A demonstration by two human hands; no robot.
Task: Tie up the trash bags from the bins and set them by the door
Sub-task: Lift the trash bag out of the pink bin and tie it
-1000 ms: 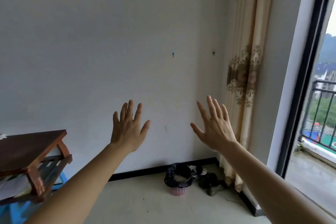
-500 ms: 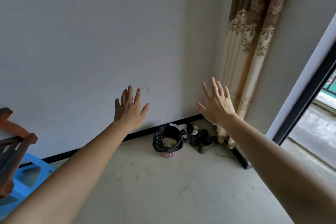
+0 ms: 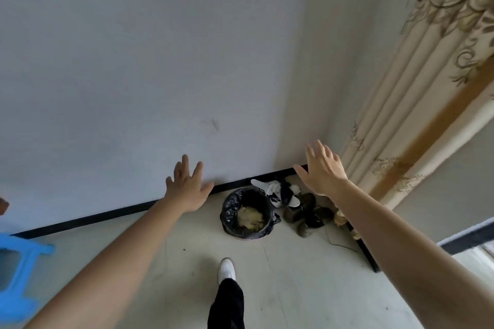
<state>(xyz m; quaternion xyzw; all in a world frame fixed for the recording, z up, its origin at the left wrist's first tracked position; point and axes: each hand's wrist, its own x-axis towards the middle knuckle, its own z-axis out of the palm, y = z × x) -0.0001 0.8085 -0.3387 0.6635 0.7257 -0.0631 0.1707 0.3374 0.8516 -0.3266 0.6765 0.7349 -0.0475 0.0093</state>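
Observation:
A small bin lined with a black trash bag [image 3: 232, 211] stands on the floor by the wall's black skirting, near the room corner. Pale crumpled waste [image 3: 250, 217] lies inside it, and the bag's mouth is open. My left hand [image 3: 187, 189] is stretched out ahead, fingers spread, left of the bin and holding nothing. My right hand [image 3: 323, 172] is also spread and empty, up and to the right of the bin, in front of the corner.
Several shoes [image 3: 295, 201] lie heaped right of the bin in the corner. A beige patterned curtain [image 3: 417, 104] hangs at right. A blue plastic stool [image 3: 18, 275] stands at the left edge. My foot in a white shoe [image 3: 226, 268] steps on the pale floor.
The view has tilted down and moved closer to the bin. Both hands stay spread and have lowered in the frame. My foot has come into view, and the brown table has left it.

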